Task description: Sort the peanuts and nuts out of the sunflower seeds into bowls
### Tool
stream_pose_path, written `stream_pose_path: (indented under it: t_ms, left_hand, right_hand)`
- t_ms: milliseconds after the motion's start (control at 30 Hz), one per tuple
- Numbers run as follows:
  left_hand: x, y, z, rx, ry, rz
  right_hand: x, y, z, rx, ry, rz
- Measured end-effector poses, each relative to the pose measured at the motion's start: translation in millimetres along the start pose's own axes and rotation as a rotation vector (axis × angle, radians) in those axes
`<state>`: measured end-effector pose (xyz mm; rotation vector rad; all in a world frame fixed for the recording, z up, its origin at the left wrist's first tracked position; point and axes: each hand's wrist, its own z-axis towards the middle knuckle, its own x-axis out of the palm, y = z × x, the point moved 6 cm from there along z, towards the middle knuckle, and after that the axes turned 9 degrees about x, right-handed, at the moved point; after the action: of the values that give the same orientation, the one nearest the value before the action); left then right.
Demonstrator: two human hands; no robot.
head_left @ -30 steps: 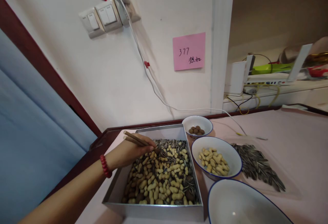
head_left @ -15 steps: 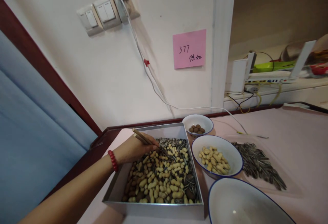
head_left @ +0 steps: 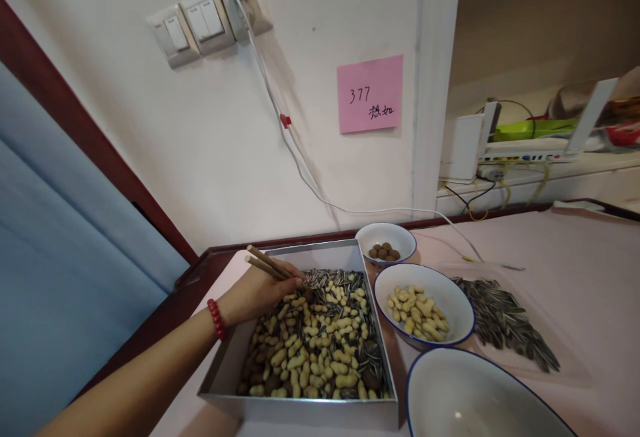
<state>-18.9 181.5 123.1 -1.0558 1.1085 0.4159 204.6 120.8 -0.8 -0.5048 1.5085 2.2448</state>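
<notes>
My left hand [head_left: 256,294], with a red bead bracelet [head_left: 217,320] at the wrist, is closed round a pair of wooden chopsticks [head_left: 263,261]. It reaches over the left side of a silver metal tray [head_left: 373,413]. Peanuts in shells [head_left: 320,342], striped sunflower seeds [head_left: 367,357] and a few brown round nuts [head_left: 371,379] lie mixed inside. The chopstick tips point down into the far part of this mix, where a brown round nut [head_left: 309,295] shows close by the fingers. Whether the tips grip it, I cannot tell. My right hand is out of view.
Right of the tray stand a small bowl [head_left: 364,233] with brown nuts, a bowl [head_left: 465,290] with peanuts and a larger white bowl [head_left: 465,390]. Sunflower seeds [head_left: 505,323] lie on a clear flat tray. A white cable [head_left: 390,211] runs along the wall onto the table.
My left hand has shifted slightly left and the chopsticks have tilted lower at their back ends. A brown round nut now shows by the fingertips.
</notes>
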Motion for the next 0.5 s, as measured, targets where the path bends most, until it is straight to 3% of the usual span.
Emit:
stream_pose_path:
  t_ms: [200,500]
  left_hand:
    - [-3,9,-1,0.02,0.002,-0.05]
    - [-11,0,-3,0.109,0.139,-0.114]
  right_hand:
    - [6,17,-19,-0.02,0.003,0.019]
    - [25,28,-50,-0.038,0.034,0.042]
